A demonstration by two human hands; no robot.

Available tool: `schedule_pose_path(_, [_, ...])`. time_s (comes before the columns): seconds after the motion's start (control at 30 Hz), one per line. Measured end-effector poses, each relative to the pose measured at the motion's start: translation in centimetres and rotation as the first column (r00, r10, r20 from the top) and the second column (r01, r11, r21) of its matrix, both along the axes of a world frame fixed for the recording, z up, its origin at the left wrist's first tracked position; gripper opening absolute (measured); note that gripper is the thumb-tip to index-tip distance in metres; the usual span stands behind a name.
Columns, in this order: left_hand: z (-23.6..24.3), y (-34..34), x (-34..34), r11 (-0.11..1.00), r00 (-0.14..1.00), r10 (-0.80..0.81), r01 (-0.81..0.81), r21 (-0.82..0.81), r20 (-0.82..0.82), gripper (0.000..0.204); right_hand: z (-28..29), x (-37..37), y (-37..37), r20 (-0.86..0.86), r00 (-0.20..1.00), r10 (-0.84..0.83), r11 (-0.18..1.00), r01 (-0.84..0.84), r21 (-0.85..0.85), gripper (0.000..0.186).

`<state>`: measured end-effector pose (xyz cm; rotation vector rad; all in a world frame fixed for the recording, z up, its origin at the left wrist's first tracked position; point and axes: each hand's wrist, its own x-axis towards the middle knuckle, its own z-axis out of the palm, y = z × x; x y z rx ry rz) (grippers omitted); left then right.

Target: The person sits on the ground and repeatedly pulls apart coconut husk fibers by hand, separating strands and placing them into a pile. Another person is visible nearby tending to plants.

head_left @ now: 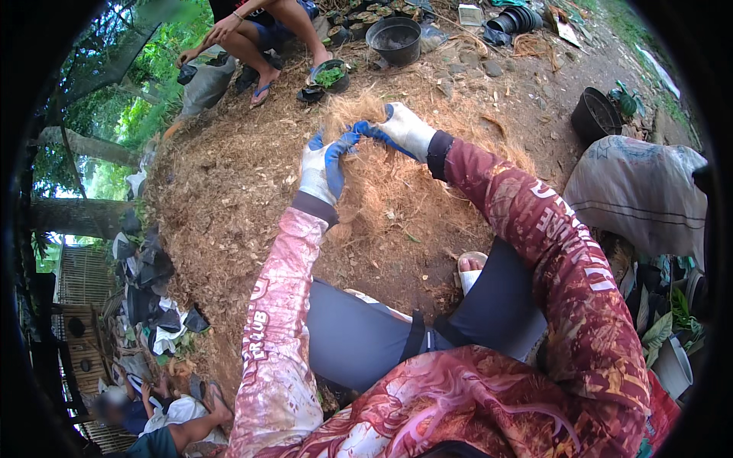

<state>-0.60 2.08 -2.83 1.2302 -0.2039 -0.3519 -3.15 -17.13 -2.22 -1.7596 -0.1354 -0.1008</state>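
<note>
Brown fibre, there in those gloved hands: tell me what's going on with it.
The person's gloved left hand and right hand are close together, holding a tuft of brown fibre between them; the fingers hide the exact grip. More loose fibre lies on the ground below. Farther off, a co-worker sits or squats near a dark pot of small green plants. A whitish sack stands at the right.

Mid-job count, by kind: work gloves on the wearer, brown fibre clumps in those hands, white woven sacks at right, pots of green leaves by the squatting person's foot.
Work gloves: 2, on the left hand and right hand
Brown fibre clump: 1
White woven sack: 1
Black pot of green leaves: 1
Total: 5
</note>
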Motion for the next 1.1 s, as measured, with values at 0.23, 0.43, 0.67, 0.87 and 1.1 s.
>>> schedule_pose_path(0.23, [1.5, 3.1, 0.5, 0.992, 0.998, -0.008, 0.0, -0.124, -0.064, 0.027, -1.5, 1.4, -6.3, 0.099, 0.995, -0.029, 0.715, 0.09, -0.693, 0.038])
schedule_pose_path(0.43, [2.6, 4.5, 0.8, 0.998, 0.999, -0.013, 0.011, -0.054, -0.031, 0.019, -4.2, 3.9, -10.7, -0.019, 0.938, -0.346, 0.852, 0.306, -0.425, 0.039])
schedule_pose_path(0.67, [1.6, 1.6, 0.0, 0.997, 0.994, -0.082, 0.082, -0.004, -0.067, 0.026, -0.9, 1.2, -4.9, -0.302, 0.942, 0.143, 0.959, -0.057, 0.278, 0.075])
schedule_pose_path(0.87, [-0.7, -0.5, -1.0, 0.968, 0.967, -0.248, 0.25, 0.021, -0.065, 0.033, -0.6, 0.2, -0.9, -0.291, 0.954, 0.077, 0.898, 0.06, 0.435, 0.044])
schedule_pose_path(1.1, [0.0, 1.1, -0.4, 0.987, 0.979, -0.112, 0.129, 0.091, -0.169, 0.053, -0.9, 2.3, -8.8, -0.051, 0.999, -0.002, 0.837, 0.029, 0.546, 0.036])
